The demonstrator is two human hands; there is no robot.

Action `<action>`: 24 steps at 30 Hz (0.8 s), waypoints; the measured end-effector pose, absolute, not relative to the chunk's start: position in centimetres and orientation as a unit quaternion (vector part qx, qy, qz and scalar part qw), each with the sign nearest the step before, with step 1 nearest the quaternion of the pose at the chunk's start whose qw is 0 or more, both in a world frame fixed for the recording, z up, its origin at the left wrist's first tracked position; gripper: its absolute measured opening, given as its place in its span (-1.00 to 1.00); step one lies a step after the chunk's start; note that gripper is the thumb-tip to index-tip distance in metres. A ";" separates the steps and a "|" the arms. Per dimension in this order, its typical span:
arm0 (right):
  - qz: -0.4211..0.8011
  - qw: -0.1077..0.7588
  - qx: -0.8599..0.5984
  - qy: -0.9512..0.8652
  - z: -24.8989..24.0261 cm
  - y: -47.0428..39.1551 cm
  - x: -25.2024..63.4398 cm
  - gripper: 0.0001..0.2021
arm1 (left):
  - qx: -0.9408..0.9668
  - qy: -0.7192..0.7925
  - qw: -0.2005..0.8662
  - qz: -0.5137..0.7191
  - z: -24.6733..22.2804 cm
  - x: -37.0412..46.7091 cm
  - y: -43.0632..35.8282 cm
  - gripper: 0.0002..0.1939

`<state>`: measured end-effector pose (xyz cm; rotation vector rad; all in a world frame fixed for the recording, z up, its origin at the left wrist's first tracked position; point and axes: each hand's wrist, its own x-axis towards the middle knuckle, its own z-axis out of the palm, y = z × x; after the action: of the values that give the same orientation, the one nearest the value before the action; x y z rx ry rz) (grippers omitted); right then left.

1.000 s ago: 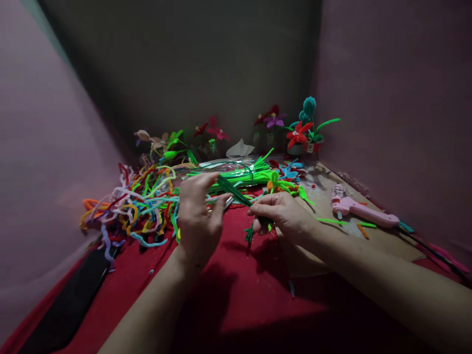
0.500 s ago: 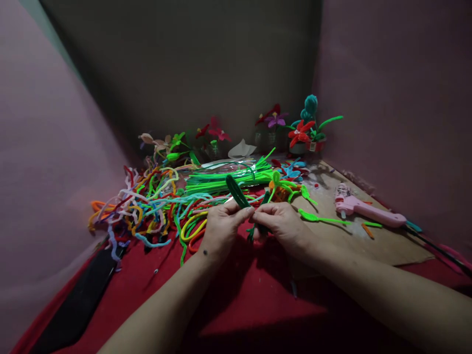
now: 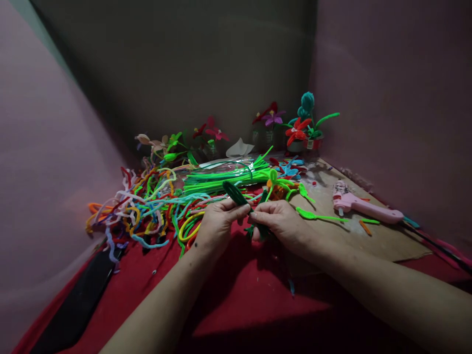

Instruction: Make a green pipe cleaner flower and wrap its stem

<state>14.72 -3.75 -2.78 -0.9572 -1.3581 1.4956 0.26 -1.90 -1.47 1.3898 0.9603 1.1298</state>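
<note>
My left hand [image 3: 220, 222] pinches a dark green looped pipe-cleaner piece [image 3: 235, 192], which sticks up and to the left from the fingertips. Close beside it, my right hand [image 3: 273, 220] is closed on the same dark green bundle, whose lower ends show below and between the fingers. Behind the hands a packet of bright green pipe cleaners [image 3: 221, 178] lies on the heap. Whether the dark green parts are joined is hidden by my fingers.
A tangle of coloured pipe cleaners [image 3: 147, 196] spreads at left over the red cloth [image 3: 236, 305]. A pink glue gun [image 3: 365, 207] rests on cardboard [image 3: 387, 246] at right, near a bright green leaf piece [image 3: 308, 214]. Potted fuzzy flowers [image 3: 298, 130] stand behind. A black object [image 3: 79, 300] lies front left.
The dark green loop has tipped lower and further left in my left hand. The whole view has shifted slightly. Both hands keep their hold.
</note>
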 end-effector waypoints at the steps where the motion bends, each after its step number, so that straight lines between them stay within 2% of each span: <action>1: 0.595 0.443 -0.394 -0.542 -2.8 -3.8 14.7 -0.80 | 0.588 0.411 0.506 0.479 -1.4 0.3 -1.9 -0.83; 3: 0.580 0.450 -0.409 -0.541 -2.7 -3.9 14.5 -0.79 | 0.603 0.438 0.447 0.495 -1.3 0.3 -2.0 -0.75; 6: 0.563 0.443 -0.433 -0.547 -2.7 -4.2 14.3 -0.78 | 0.618 0.461 0.378 0.513 -1.2 0.2 -1.9 -0.74; 10: 0.555 0.421 -0.460 -0.551 -2.8 -4.4 14.2 -0.77 | 0.607 0.448 0.361 0.549 -0.9 -0.2 -1.7 -0.76; 15: 0.539 0.422 -0.452 -0.572 -2.9 -4.3 14.2 -0.76 | 0.625 0.469 0.299 0.548 -0.1 -0.5 -1.9 -0.69; 17: 0.540 0.417 -0.456 -0.571 -2.8 -4.4 14.3 -0.76 | 0.605 0.476 0.317 0.554 0.0 -0.5 -1.8 -0.70; 21: 0.555 0.393 -0.467 -0.565 -2.3 -4.6 14.4 -0.73 | 0.555 0.442 0.457 0.536 -0.2 -0.7 -1.3 -0.83; 24: 0.554 0.379 -0.472 -0.572 -2.1 -4.8 14.6 -0.71 | 0.566 0.400 0.513 0.506 -0.3 -1.0 -1.0 -0.80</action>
<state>14.60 -4.75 -2.07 -1.2048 -1.4628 1.4147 -0.99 -0.97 -0.27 1.3597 0.9625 1.2170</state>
